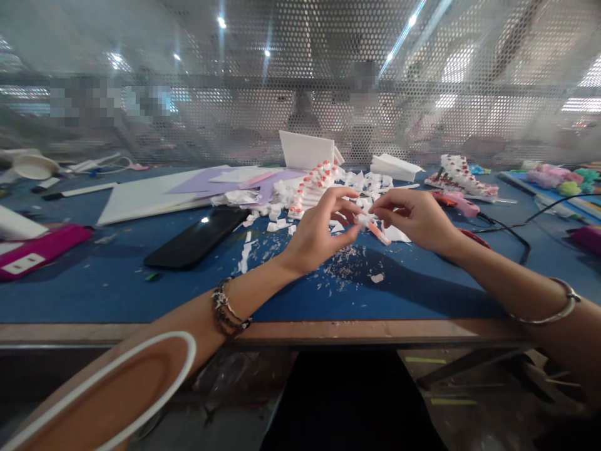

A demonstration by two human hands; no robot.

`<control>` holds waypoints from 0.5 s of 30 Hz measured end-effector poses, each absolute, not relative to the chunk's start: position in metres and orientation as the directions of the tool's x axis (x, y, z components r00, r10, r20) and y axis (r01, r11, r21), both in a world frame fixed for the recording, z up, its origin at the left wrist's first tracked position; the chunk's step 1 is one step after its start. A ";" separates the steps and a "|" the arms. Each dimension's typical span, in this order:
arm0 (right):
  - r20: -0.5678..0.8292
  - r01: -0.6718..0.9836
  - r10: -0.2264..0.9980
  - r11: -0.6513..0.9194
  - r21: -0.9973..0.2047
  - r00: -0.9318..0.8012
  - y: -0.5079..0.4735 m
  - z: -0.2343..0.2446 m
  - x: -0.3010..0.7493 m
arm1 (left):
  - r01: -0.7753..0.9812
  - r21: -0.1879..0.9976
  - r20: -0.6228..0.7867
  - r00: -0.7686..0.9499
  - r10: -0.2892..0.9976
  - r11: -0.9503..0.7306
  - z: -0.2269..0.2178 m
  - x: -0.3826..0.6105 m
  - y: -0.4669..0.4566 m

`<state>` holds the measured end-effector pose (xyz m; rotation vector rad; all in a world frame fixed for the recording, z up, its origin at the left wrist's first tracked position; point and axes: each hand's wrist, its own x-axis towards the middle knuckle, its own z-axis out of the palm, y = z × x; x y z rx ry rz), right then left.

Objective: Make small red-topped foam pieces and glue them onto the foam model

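Centrally, a small white piece [363, 220] is sitting between the fingertips of both hands, above the blue tabletop [117, 297]. An orange stick [379, 233] is slanting down and rightward from it; whether the two are joined, I cannot tell. Left hand [313, 235] is pinching the piece's near side between thumb and fingers, the other fingers curling loosely. Right hand [416, 216] is pinching from the opposite side, thumb and forefinger meeting the piece, wrist bending inward.

Beneath and just nearer the body, fine white flakes [345, 269] are lying scattered. Behind the hands, a white model [307, 199] with red-orange tips is standing among torn scraps [277, 225]. Left of these, a black phone [197, 241] is lying flat, with a purple sheet [200, 181] resting beyond it. A magenta case [47, 250] is lying at far left.

Rightward, a pink glue gun [462, 203] is resting near a second decorated model [457, 175], its black cord trailing right. Pom-poms [558, 178] are clustering farther out. At the back, a perforated screen [300, 50] is spanning the whole view.
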<state>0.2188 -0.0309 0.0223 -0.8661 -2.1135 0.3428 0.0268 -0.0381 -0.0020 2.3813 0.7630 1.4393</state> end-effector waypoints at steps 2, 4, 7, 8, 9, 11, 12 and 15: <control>0.571 0.457 0.693 0.720 -0.521 -0.440 -0.031 0.022 0.219 | 0.301 0.471 0.745 0.367 0.557 -0.829 -0.002 0.027 -0.038; 0.552 0.446 0.706 0.708 -0.548 -0.443 -0.030 0.023 0.219 | 0.298 0.474 0.745 0.365 0.558 -0.828 -0.002 0.027 -0.038; 0.517 0.421 0.735 0.676 -0.604 -0.439 -0.030 0.024 0.220 | 0.294 0.485 0.745 0.355 0.565 -0.824 -0.001 0.026 -0.037; 0.493 0.408 0.744 0.663 -0.628 -0.450 -0.030 0.024 0.220 | 0.290 0.494 0.744 0.346 0.572 -0.819 -0.001 0.025 -0.036; 0.457 0.389 0.750 0.647 -0.655 -0.478 -0.030 0.025 0.220 | 0.285 0.507 0.743 0.334 0.580 -0.813 -0.001 0.024 -0.035; 0.365 0.343 0.736 0.617 -0.709 -0.570 -0.032 0.027 0.220 | 0.265 0.528 0.748 0.306 0.590 -0.807 -0.002 0.023 -0.032; 0.320 0.317 0.715 0.603 -0.732 -0.621 -0.034 0.028 0.220 | 0.251 0.531 0.756 0.291 0.587 -0.809 -0.003 0.023 -0.030; 0.262 0.251 0.651 0.585 -0.771 -0.713 -0.039 0.030 0.218 | 0.222 0.519 0.783 0.263 0.564 -0.825 -0.004 0.022 -0.027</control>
